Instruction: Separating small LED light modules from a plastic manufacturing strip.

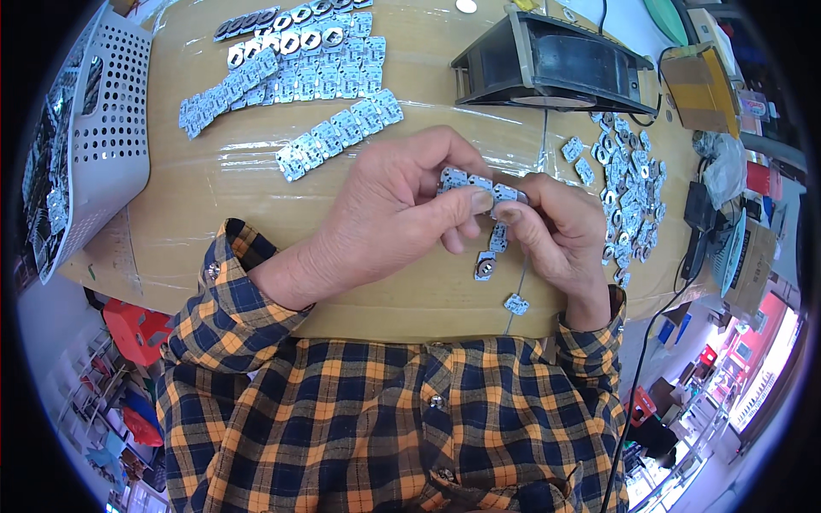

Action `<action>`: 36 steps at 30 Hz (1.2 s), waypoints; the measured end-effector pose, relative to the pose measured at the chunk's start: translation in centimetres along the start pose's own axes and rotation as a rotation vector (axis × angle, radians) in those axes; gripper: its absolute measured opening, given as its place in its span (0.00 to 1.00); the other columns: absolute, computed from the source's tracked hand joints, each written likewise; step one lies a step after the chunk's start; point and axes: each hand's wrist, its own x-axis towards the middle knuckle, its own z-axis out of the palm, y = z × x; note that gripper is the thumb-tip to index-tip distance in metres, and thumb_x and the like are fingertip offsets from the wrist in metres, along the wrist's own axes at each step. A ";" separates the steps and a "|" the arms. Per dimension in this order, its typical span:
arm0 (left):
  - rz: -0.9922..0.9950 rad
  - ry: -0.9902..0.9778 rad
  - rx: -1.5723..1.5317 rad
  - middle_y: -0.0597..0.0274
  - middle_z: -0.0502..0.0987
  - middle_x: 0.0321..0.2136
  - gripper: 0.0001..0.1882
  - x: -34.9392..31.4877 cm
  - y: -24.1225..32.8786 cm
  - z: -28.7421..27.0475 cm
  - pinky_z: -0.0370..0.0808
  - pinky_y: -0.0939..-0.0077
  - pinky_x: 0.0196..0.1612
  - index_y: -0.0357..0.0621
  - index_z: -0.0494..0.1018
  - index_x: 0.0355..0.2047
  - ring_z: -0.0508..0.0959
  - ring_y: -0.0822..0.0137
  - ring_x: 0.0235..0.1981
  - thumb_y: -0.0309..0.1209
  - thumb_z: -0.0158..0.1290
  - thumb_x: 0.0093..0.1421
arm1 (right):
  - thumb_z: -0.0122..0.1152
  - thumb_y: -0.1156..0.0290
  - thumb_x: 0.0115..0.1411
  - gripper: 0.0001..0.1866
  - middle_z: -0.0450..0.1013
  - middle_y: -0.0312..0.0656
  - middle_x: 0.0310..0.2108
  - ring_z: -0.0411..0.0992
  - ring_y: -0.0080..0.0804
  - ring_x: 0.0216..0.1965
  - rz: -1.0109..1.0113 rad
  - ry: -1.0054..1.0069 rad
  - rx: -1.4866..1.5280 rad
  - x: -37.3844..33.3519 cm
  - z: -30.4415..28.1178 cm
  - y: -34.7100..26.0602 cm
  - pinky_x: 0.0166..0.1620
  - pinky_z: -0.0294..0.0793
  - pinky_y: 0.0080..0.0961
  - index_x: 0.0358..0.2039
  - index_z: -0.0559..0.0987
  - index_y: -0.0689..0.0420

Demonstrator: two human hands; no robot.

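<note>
Between both hands I hold a short strip of small light-blue circuit boards (pixel 466 179) above the cardboard-covered table. My left hand (pixel 389 192) pinches it with thumb and fingers from the left. At the strip's right end, my right hand (pixel 560 227) grips it, thumb in front; the thumbs nearly touch. Below the fingers lie a few loose boards, among them one with a dark round part (pixel 485 266) and a single small board (pixel 516 304) nearer to me. Left of my left hand rests a longer joined strip of boards (pixel 340 134).
Rows of board strips (pixel 316 73) lie at the far left. Beside them stands a grey perforated plastic basket (pixel 111 111) with more boards. A black fan (pixel 556 64) sits at the far right, a heap of single boards (pixel 631 188) in front. A black cable (pixel 654 333) runs down the right side.
</note>
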 end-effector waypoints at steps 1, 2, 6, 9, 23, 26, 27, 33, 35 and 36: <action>0.001 0.000 0.000 0.56 0.78 0.32 0.09 0.0 0.3 -0.2 0.76 0.86 0.23 0.31 0.71 0.43 0.78 0.75 0.27 0.24 0.51 0.64 | 0.58 0.70 0.62 0.11 0.70 0.33 0.14 0.64 0.15 0.14 0.078 -0.013 0.089 -0.1 -0.1 -0.4 0.18 0.60 0.15 0.25 0.76 0.63; -0.070 -0.101 -0.114 0.56 0.78 0.31 0.08 0.1 0.8 -0.8 0.76 0.85 0.22 0.31 0.71 0.41 0.79 0.75 0.25 0.24 0.51 0.64 | 0.57 0.70 0.62 0.12 0.69 0.33 0.15 0.63 0.15 0.13 0.156 -0.026 0.177 -0.2 -0.2 -0.8 0.17 0.59 0.15 0.24 0.75 0.63; -0.154 -0.192 -0.340 0.57 0.78 0.29 0.08 0.3 0.4 -0.9 0.76 0.83 0.19 0.33 0.72 0.38 0.79 0.73 0.22 0.26 0.53 0.64 | 0.55 0.69 0.62 0.14 0.68 0.34 0.14 0.59 0.15 0.11 0.445 -0.042 0.615 -0.2 -0.4 -1.5 0.15 0.56 0.14 0.22 0.73 0.62; -0.160 -0.163 -0.368 0.56 0.77 0.28 0.08 0.3 0.1 -0.8 0.77 0.83 0.19 0.33 0.72 0.39 0.79 0.72 0.23 0.27 0.53 0.63 | 0.54 0.67 0.64 0.16 0.67 0.36 0.14 0.57 0.14 0.10 0.484 -0.025 0.733 -0.3 -0.2 -1.0 0.13 0.54 0.14 0.21 0.70 0.61; 0.143 -0.010 -0.122 0.55 0.78 0.31 0.09 -0.2 -0.8 0.0 0.80 0.81 0.32 0.30 0.73 0.42 0.81 0.70 0.28 0.21 0.53 0.62 | 0.50 0.69 0.66 0.15 0.65 0.35 0.13 0.57 0.14 0.11 0.465 0.067 0.690 -0.2 0.4 -1.0 0.14 0.54 0.14 0.23 0.68 0.60; 0.323 0.006 0.100 0.53 0.77 0.34 0.10 -0.1 -0.8 -0.1 0.80 0.80 0.34 0.29 0.73 0.44 0.81 0.69 0.31 0.17 0.51 0.61 | 0.54 0.69 0.65 0.14 0.67 0.30 0.13 0.58 0.10 0.11 0.462 0.106 0.709 -0.3 0.7 -0.9 0.16 0.53 0.11 0.23 0.74 0.61; 0.395 0.010 0.235 0.53 0.76 0.34 0.11 -0.2 -0.7 -0.1 0.79 0.81 0.34 0.28 0.73 0.44 0.81 0.70 0.31 0.15 0.51 0.60 | 0.54 0.69 0.65 0.14 0.67 0.30 0.13 0.58 0.10 0.11 0.462 0.105 0.710 -0.3 0.6 -0.9 0.16 0.53 0.11 0.23 0.74 0.61; 0.440 0.046 0.454 0.54 0.76 0.34 0.11 -0.6 -0.3 -0.2 0.79 0.83 0.33 0.29 0.74 0.43 0.80 0.71 0.31 0.14 0.51 0.60 | 0.51 0.69 0.66 0.16 0.63 0.33 0.12 0.56 0.13 0.10 0.477 0.015 0.688 -0.3 0.3 -0.8 0.14 0.53 0.14 0.20 0.67 0.59; 0.447 0.062 0.423 0.54 0.76 0.33 0.11 -0.5 -0.5 0.0 0.78 0.83 0.32 0.29 0.74 0.43 0.80 0.71 0.31 0.14 0.51 0.60 | 0.53 0.69 0.65 0.15 0.65 0.30 0.12 0.57 0.10 0.11 0.486 0.046 0.728 -0.4 0.4 -0.8 0.16 0.51 0.11 0.22 0.73 0.62; 0.451 0.081 0.393 0.55 0.76 0.33 0.11 -0.5 -0.7 0.0 0.78 0.84 0.32 0.29 0.74 0.43 0.80 0.71 0.30 0.14 0.51 0.60 | 0.53 0.69 0.65 0.15 0.65 0.30 0.12 0.57 0.10 0.11 0.485 0.044 0.729 -0.4 0.4 -0.8 0.16 0.51 0.11 0.22 0.73 0.62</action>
